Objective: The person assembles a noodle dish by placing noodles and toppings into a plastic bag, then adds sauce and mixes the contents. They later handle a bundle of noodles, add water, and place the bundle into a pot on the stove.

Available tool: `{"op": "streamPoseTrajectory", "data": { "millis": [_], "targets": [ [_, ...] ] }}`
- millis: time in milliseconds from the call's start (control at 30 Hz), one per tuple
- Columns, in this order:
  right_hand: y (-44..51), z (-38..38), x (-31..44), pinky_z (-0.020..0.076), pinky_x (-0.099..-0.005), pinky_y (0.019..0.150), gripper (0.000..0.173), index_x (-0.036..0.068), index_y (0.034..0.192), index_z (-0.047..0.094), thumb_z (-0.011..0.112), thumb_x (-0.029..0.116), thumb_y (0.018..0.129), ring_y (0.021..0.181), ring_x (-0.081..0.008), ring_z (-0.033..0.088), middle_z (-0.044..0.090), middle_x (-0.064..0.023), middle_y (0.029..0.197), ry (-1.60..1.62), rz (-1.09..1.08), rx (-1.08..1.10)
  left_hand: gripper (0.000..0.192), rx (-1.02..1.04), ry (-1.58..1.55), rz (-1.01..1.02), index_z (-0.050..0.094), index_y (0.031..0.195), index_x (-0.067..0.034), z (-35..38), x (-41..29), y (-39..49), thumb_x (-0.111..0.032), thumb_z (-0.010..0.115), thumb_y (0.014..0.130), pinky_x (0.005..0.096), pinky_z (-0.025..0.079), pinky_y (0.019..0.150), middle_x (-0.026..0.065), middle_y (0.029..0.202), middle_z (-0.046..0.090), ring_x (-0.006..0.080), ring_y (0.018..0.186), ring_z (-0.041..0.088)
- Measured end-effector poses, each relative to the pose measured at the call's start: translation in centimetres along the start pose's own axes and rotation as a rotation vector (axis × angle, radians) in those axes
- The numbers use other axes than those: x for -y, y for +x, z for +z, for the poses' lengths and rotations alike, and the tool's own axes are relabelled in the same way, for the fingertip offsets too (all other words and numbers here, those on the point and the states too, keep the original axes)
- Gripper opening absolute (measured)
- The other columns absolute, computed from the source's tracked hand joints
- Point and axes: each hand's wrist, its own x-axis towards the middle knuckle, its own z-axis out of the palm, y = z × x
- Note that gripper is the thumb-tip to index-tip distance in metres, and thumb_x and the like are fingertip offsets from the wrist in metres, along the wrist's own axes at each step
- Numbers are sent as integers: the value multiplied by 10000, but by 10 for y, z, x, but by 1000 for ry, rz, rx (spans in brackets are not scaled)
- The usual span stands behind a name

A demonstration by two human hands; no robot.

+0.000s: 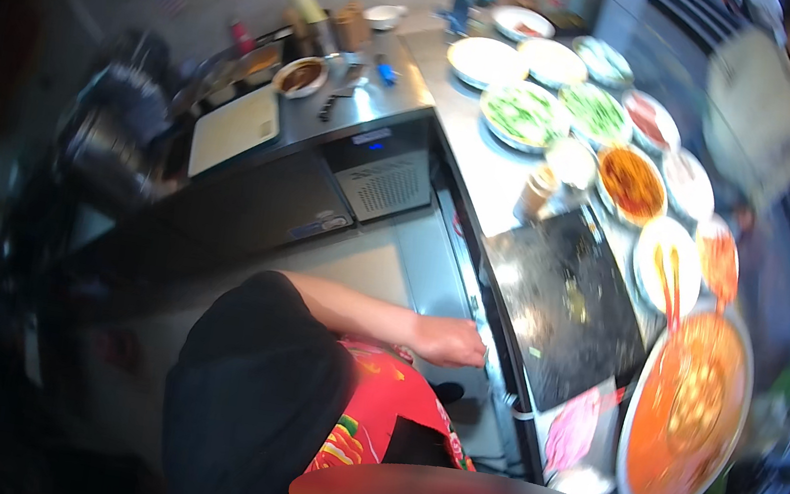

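Observation:
My left hand reaches across the red floral apron, its fingers curled beside the metal front edge of the counter. Whether it grips anything is hidden. My right hand is out of view; blurred skin fills the bottom edge. Beyond my left hand lies a dark, wet griddle-like plate with small food scraps. A pink cloth lies at its near end. To the right stands a large round pan of orange-red broth with pale round pieces inside. Red-handled tongs or chopsticks rest on a white bowl.
Bowls of chopped greens, red sauce and sliced meat line the counter. A white cutting board, a bowl of brown sauce and a knife sit on the side counter. A person stands beyond the counter.

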Motion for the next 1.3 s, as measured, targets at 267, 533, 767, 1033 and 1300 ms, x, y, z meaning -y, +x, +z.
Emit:
{"op": "streamPoseTrajectory", "data": {
  "millis": [267, 533, 767, 1033, 1300],
  "targets": [
    [86, 28, 254, 562, -375, 747, 287, 49, 1091, 700, 713, 162, 828, 814, -239, 708, 733, -129, 931, -168, -161, 334, 113, -481, 122, -390, 636, 933, -73, -40, 74, -248, -110, 591, 837, 454, 470, 748, 93, 863, 619, 291, 872, 616],
    [59, 169, 708, 552, -331, 763, 191, 8, 942, 697, 674, 197, 926, 815, -196, 702, 731, -120, 867, -581, -982, 311, 136, -693, 134, -909, 659, 949, -53, -97, 74, -489, -123, 582, 861, 464, 487, 753, 131, 911, 650, 335, 872, 629],
    [-76, 286, 1099, 523, -376, 700, 257, 18, 916, 706, 635, 266, 932, 733, -279, 668, 690, -159, 798, -573, -1721, 456, 174, -1159, 84, -1323, 667, 1022, -15, -109, 50, -587, -104, 563, 916, 450, 499, 826, 184, 1002, 661, 382, 934, 622],
    [-202, 367, 1527, 459, -459, 879, 258, 85, 1096, 693, 515, 192, 942, 1011, -310, 606, 628, -146, 1094, -433, -2474, -1256, 161, -1513, 89, -1884, 654, 1044, -14, -125, 49, -648, -76, 595, 907, 435, 508, 813, 186, 996, 650, 372, 927, 630],
    [-215, 394, 1664, 366, -561, 1046, 309, 17, 1097, 663, 435, 179, 967, 1226, -364, 517, 588, -198, 1254, -510, -2324, -1160, 150, -1406, 164, -1902, 651, 1017, -10, -170, 97, -684, -79, 618, 888, 443, 514, 770, 177, 943, 660, 384, 868, 634]
  ]
}}
